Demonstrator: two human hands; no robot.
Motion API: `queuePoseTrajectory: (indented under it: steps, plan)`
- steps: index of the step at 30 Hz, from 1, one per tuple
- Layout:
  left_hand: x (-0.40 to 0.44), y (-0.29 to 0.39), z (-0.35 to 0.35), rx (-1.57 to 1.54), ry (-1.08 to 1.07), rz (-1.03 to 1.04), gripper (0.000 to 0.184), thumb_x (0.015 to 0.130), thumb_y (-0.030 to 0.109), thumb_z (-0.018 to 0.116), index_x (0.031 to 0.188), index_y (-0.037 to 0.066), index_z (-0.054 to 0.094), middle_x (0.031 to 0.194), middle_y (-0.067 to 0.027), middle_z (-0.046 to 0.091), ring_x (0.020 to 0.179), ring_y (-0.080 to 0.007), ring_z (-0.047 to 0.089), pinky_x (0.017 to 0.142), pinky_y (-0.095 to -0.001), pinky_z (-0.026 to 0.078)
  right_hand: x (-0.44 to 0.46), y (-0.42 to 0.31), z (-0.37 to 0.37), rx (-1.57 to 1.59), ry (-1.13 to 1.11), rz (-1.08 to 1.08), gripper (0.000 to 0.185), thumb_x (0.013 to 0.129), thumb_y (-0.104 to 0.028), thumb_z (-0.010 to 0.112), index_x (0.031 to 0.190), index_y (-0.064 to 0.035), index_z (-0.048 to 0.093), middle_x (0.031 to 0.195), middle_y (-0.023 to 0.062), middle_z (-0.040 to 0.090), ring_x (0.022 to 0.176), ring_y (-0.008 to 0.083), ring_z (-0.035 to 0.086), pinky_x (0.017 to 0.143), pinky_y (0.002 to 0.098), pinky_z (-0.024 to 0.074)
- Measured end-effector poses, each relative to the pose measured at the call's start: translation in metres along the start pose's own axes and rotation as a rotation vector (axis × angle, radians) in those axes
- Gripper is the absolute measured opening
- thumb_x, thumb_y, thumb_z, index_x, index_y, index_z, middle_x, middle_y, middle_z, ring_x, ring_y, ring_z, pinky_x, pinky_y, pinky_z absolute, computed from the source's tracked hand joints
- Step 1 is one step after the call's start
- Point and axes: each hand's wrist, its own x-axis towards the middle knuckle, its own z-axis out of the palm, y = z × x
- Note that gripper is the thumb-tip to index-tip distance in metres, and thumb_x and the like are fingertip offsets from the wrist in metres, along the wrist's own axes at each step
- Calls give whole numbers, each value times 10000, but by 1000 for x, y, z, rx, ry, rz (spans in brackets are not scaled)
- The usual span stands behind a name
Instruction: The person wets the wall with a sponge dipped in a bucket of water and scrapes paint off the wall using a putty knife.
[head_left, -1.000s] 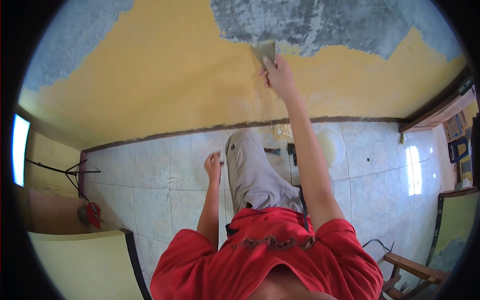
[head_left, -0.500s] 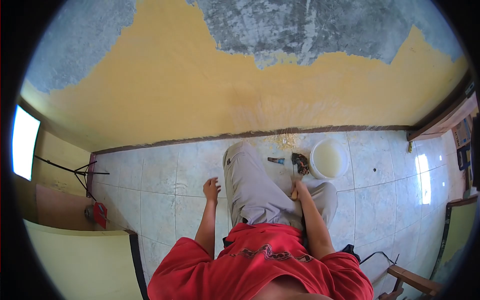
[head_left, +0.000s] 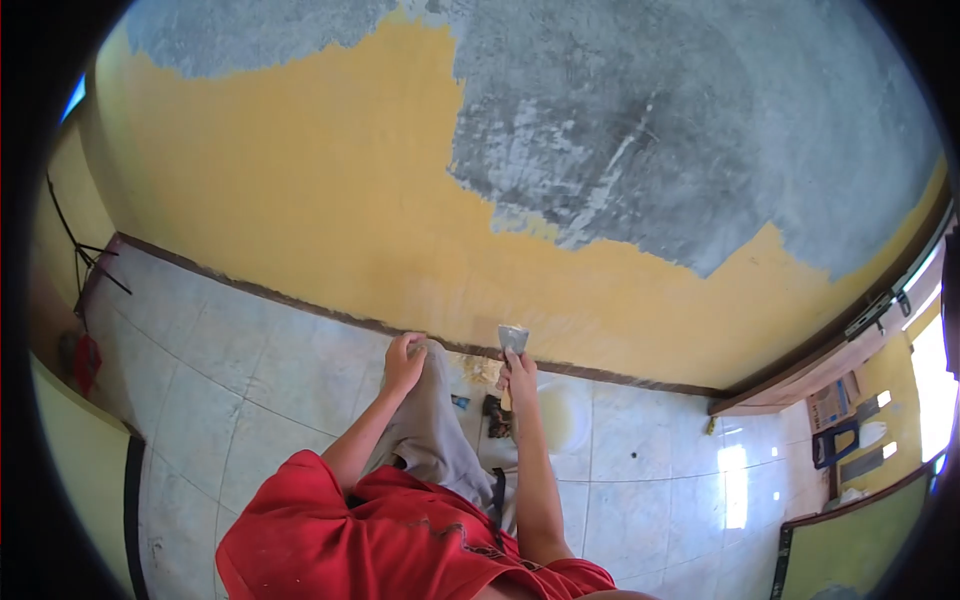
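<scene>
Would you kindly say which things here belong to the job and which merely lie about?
Probably job: grey flat-bladed scraper in right hand; grey-patched yellow wall; round white bucket.
Probably lying about: black thin-legged stand; brown cardboard box.

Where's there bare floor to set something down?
Left: tiles between the skirting, the pale panel and the trouser leg look bare. Right: open tiles between the whitish bucket and the door, bar one dark spot. Crowded: between leg and bucket, where flakes, a small object and a dark bundle lie near the right hand.
</scene>
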Motion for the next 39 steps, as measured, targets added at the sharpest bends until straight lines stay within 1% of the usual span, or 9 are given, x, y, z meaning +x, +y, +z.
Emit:
queuePoseTrajectory:
  steps: [8, 10, 12, 13, 15, 20, 27, 36, 39]
  plan:
    - [-4, 25, 49, 42, -240, 4, 199, 897, 228, 609, 940, 56, 699, 920, -115, 708, 848, -233, 679, 710, -363, 524, -5, -61, -1, -379, -89, -223, 148, 999, -177, 512, 1022, -42, 568, 677, 36, 600, 493, 113, 540, 449, 262, 437]
    - [14, 80, 44, -837, -400, -622, 309, 955, 318, 554, 1074, 58, 674, 991, -102, 697, 880, -217, 681, 741, -351, 541, 0, -83, 12, -678, -129, -393, 174, 982, -167, 522, 1037, -10, 576, 694, 80, 638, 505, 160, 571, 465, 309, 459]
    - [39, 98, 57, -1061, -564, -551, 463, 983, 394, 506, 1231, 11, 590, 1084, -111, 667, 958, -240, 663, 830, -372, 541, 20, -106, 23, -1008, -84, -770, 191, 963, -160, 530, 1019, 21, 559, 707, 152, 647, 540, 268, 609, 518, 376, 486]
    - [52, 120, 57, -1195, -605, -503, 511, 985, 422, 498, 1270, 0, 550, 1195, -118, 629, 1064, -234, 622, 899, -400, 517, 19, -128, 40, -1061, -20, -744, 250, 965, -223, 528, 998, 25, 544, 733, 230, 637, 656, 382, 650, 604, 469, 503]
    - [86, 153, 76, -1512, -546, -511, 458, 981, 434, 523, 1261, 72, 541, 1266, -70, 576, 1100, -211, 575, 944, -406, 467, 6, -187, 93, -1382, 169, -579, 335, 986, -323, 488, 968, 6, 544, 779, 258, 648, 776, 428, 659, 671, 514, 511]
    - [136, 168, 113, -1963, -406, -559, 299, 1008, 347, 520, 1163, 102, 591, 1113, -9, 655, 954, -123, 614, 830, -289, 502, 33, -222, 129, -1617, 241, -631, 417, 1003, -406, 423, 991, -13, 561, 822, 268, 660, 806, 456, 660, 704, 529, 527]
    - [156, 166, 132, -2047, -393, -668, 311, 1017, 362, 492, 1096, 80, 600, 1015, 0, 677, 858, -91, 640, 795, -244, 528, 45, -221, 136, -1692, 308, -604, 402, 1003, -401, 445, 981, -18, 565, 822, 279, 661, 806, 457, 665, 676, 534, 525]
    - [148, 181, 140, -2252, -399, -636, 306, 1017, 414, 457, 1060, 152, 610, 1028, 38, 655, 997, -82, 602, 914, -284, 501, 47, -222, 153, -1909, 361, -651, 414, 1006, -385, 456, 844, -12, 532, 656, 206, 653, 628, 394, 682, 494, 427, 537]
    - [152, 178, 130, -2210, -315, -739, 290, 1012, 379, 497, 1056, 118, 616, 968, 16, 657, 904, -92, 623, 811, -267, 530, 55, -218, 146, -1865, 361, -666, 414, 1000, -383, 474, 838, -6, 530, 640, 213, 645, 618, 400, 677, 489, 445, 531]
